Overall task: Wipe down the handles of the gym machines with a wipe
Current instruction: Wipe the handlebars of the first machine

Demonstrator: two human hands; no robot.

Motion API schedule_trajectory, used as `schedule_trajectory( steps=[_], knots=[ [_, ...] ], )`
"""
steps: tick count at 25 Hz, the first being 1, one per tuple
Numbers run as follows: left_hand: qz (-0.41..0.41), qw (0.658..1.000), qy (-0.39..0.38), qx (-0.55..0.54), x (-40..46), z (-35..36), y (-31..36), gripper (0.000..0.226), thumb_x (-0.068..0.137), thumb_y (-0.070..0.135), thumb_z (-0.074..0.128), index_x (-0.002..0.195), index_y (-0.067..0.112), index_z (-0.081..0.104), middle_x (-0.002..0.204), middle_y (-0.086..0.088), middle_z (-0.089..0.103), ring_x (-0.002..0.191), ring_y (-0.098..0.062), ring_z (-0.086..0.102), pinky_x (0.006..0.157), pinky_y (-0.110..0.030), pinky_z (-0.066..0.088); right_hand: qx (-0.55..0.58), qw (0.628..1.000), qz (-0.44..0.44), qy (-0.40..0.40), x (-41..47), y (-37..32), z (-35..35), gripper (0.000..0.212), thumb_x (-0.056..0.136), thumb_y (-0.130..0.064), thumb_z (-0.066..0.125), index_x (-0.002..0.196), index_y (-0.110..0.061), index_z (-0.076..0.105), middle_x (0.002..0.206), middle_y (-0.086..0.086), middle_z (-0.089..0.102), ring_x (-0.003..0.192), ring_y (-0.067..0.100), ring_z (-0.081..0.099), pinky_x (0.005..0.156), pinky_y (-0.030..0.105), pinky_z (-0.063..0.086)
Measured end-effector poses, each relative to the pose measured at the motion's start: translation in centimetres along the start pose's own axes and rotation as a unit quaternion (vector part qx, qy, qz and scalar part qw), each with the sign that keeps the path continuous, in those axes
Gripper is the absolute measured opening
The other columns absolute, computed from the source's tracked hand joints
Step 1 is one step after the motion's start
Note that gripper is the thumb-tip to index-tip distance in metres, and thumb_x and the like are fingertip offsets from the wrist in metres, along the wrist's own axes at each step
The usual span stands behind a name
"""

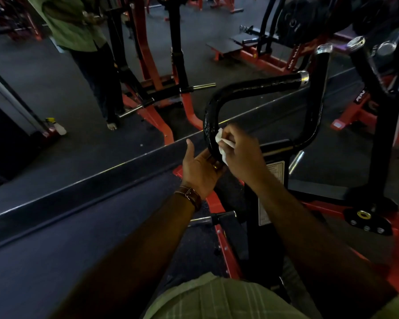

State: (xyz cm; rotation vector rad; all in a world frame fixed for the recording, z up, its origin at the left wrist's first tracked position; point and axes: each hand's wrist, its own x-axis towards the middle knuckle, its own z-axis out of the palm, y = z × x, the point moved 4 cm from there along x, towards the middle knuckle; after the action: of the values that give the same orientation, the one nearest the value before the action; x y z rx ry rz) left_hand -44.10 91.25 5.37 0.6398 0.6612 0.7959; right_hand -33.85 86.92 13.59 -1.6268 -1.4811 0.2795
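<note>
Bare forearms — a brown strap watch on the left wrist, a green striped shirt.

Both arms reach forward, left hand and right hand curled.

Dark rubber floor fills the frame's lower left; red machine frames stand on it, a spray bottle at left.

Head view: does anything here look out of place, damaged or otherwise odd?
One thing stands out: a white spray bottle stands on the floor by the mirror's base, away from the work. The right hand presses a white wipe to the black handle, and the left hand steadies it below.
</note>
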Motion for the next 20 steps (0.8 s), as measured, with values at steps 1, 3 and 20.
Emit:
schedule_trajectory(
  steps=[1, 3, 20],
  knots=[
    [0.002, 1.0, -0.001, 0.0, 0.0, -0.1, 0.1, 0.09, 0.092, 0.077, 0.026, 0.135, 0.006, 0.059, 0.13, -0.018, 0.064, 0.114, -0.03, 0.062, 0.103, -0.044, 0.047, -0.03, 0.997, 0.008, -0.068, 0.1, 0.4, -0.3, 0.019, 0.094, -0.007, 0.064, 0.105, -0.019, 0.055, 0.1, 0.001, 0.066, 0.092, 0.013, 0.064, 0.062, 0.004, 0.041],
    [0.006, 1.0, -0.003, -0.002, -0.1, -0.2, 0.3, 0.09, 0.092, 0.077, 0.027, 0.137, 0.006, 0.058, 0.134, -0.018, 0.062, 0.117, -0.03, 0.062, 0.105, -0.043, 0.047, -0.132, 0.977, -0.003, -0.168, 0.7, 0.8, -0.7, 0.026, 0.092, -0.003, 0.064, 0.113, -0.015, 0.054, 0.106, 0.007, 0.065, 0.097, 0.019, 0.064, 0.066, 0.015, 0.042],
    [-0.005, 1.0, -0.015, -0.003, 0.2, -0.1, 0.6, 0.083, 0.095, 0.073, 0.029, 0.139, 0.008, 0.054, 0.135, -0.016, 0.06, 0.123, -0.034, 0.06, 0.105, -0.048, 0.048, 0.121, 0.884, 0.186, -0.412, 7.0, 1.3, 1.5, 0.016, 0.091, -0.008, 0.066, 0.102, 0.0, 0.075, 0.098, 0.019, 0.075, 0.097, 0.032, 0.073, 0.091, 0.043, 0.058]
  ],
)
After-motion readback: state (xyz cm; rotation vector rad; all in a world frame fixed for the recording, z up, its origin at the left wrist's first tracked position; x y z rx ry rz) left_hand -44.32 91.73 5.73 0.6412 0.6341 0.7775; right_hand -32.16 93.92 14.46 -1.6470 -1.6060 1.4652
